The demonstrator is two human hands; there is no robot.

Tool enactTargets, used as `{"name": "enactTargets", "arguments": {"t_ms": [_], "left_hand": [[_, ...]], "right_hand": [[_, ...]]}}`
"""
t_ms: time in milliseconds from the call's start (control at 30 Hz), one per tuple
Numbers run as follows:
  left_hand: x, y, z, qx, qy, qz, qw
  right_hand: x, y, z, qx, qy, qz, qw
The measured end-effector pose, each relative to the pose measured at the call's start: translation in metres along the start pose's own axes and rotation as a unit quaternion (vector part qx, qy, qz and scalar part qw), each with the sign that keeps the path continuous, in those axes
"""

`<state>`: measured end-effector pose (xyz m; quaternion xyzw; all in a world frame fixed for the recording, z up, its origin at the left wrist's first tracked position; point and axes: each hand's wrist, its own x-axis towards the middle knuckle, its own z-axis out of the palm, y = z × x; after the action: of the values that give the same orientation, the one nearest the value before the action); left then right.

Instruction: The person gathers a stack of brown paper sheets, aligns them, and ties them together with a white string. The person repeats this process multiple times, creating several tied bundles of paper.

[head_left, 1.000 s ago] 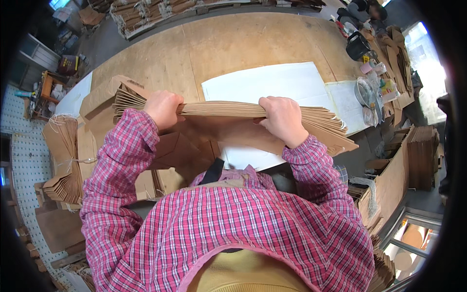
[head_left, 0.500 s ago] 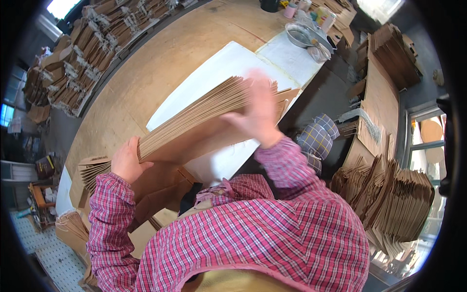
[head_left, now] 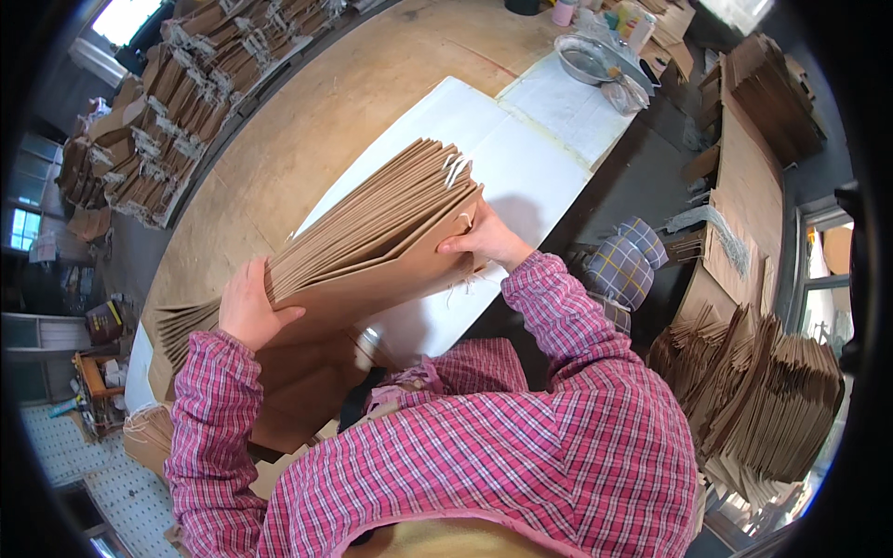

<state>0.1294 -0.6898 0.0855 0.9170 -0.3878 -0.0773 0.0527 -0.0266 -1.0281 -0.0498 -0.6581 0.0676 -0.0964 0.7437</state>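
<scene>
Stack of brown paper bags [head_left: 372, 237] now lowered slightly; left hand [head_left: 246, 307] and right hand [head_left: 484, 240] clamp its ends. Loose grip could fan the bags apart.

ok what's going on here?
A person in a plaid shirt holds a thick stack of flat brown paper bags with both hands, left hand at one end, right hand at the other. The stack is tilted above a white sheet on a wooden table. More bag stacks stand around.
</scene>
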Motion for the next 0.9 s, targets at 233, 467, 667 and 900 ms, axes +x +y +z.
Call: {"name": "enactTargets", "arguments": {"t_ms": [233,467,667,900], "left_hand": [[0.002,0.002,0.0,0.042,0.014,-0.012,0.999],[0.002,0.002,0.0,0.053,0.031,0.005,0.998],[0.0,-0.002,0.002,0.063,0.027,0.018,0.998],[0.001,-0.005,0.002,0.062,0.032,0.022,0.997]], "right_hand": [[0.015,-0.026,0.009,0.152,-0.049,-0.051,0.986],[0.025,-0.028,0.009,0.053,0.045,-0.029,0.997],[0.048,-0.021,0.008,0.097,0.095,-0.015,0.991],[0.045,-0.052,-0.002,-0.08,0.142,-0.089,0.983]]}}
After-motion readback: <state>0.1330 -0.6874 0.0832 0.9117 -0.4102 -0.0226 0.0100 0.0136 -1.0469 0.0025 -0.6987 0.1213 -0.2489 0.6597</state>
